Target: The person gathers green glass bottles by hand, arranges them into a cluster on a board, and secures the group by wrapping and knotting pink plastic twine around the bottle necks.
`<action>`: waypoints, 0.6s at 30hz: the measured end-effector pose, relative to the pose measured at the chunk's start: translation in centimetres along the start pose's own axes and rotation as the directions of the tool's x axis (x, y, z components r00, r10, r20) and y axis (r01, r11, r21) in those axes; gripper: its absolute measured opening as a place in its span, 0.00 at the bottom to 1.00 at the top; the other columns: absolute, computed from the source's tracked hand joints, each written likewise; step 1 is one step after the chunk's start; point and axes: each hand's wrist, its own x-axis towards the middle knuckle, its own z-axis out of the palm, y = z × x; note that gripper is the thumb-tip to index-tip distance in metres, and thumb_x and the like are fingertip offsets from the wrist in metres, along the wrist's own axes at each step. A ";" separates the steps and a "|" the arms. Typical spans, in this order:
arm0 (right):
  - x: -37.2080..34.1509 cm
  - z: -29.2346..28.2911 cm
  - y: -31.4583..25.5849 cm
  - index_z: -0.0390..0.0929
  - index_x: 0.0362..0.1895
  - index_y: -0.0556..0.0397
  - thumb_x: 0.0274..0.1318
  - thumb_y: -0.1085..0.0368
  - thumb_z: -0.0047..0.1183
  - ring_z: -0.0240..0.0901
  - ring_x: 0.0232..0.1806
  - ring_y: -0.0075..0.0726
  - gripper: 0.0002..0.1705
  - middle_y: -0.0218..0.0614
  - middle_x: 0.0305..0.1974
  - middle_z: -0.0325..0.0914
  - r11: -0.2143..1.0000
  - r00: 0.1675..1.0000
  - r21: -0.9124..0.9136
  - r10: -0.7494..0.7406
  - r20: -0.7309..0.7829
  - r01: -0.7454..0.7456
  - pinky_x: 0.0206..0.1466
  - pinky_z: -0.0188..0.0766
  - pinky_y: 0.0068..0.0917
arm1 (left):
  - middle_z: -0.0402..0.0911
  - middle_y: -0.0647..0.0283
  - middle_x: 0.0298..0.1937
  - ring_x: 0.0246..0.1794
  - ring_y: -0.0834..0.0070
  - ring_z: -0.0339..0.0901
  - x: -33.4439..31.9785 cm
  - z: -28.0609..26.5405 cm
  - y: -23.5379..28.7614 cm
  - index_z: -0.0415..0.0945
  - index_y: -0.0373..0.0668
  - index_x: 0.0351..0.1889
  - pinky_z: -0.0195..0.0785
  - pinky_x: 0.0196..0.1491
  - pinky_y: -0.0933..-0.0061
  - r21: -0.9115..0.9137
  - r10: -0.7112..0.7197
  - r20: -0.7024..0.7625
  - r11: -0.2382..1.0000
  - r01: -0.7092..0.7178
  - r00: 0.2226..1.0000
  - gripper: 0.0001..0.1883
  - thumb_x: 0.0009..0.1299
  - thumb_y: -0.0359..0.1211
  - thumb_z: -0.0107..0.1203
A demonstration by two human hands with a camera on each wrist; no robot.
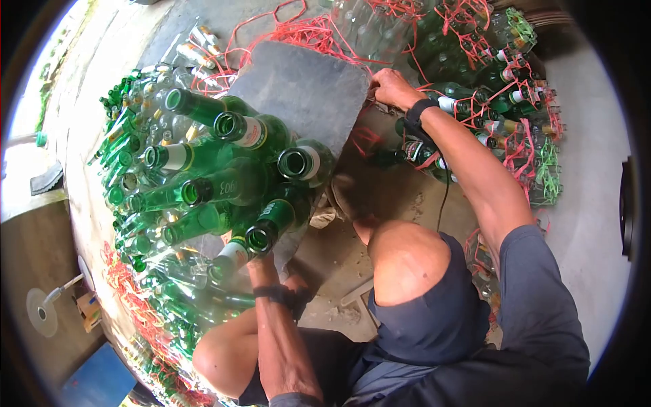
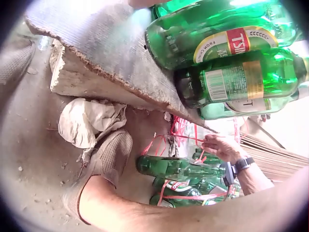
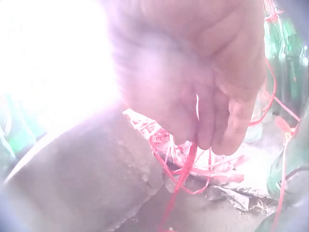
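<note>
My right hand (image 1: 393, 88) is beside the far right corner of a grey slab (image 1: 298, 81). In the right wrist view its curled fingers (image 3: 231, 125) pinch a strand of red plastic string (image 3: 181, 181) that trails downward. A cluster of green beer bottles (image 1: 234, 180) sits on the slab, necks leaning toward me and left. My left hand (image 1: 263, 264) is at the near side of this cluster, mostly hidden by the bottles; how its fingers lie I cannot tell. The left wrist view shows bottle bases and labels (image 2: 236, 41) at the slab's edge.
Many loose green and clear bottles (image 1: 125, 163) pile up on the left. String-tied bottle bundles (image 1: 502, 102) lie along the right. Tangled red string (image 1: 305, 34) lies behind the slab. A crumpled pale wad (image 2: 91, 121) is on the floor by a shoe (image 2: 113, 157).
</note>
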 end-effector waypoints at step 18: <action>-7.7 -12.6 -3.6 0.82 0.43 0.58 0.61 0.73 0.53 0.83 0.38 0.26 0.08 0.33 0.41 0.82 0.506 0.900 0.778 0.009 -0.436 0.372 0.39 0.82 0.26 | 0.66 0.53 0.70 0.69 0.63 0.66 -3.5 5.5 12.7 0.62 0.37 0.72 0.57 0.71 0.60 -0.126 0.113 -0.198 0.982 -0.140 0.974 0.31 0.77 0.46 0.45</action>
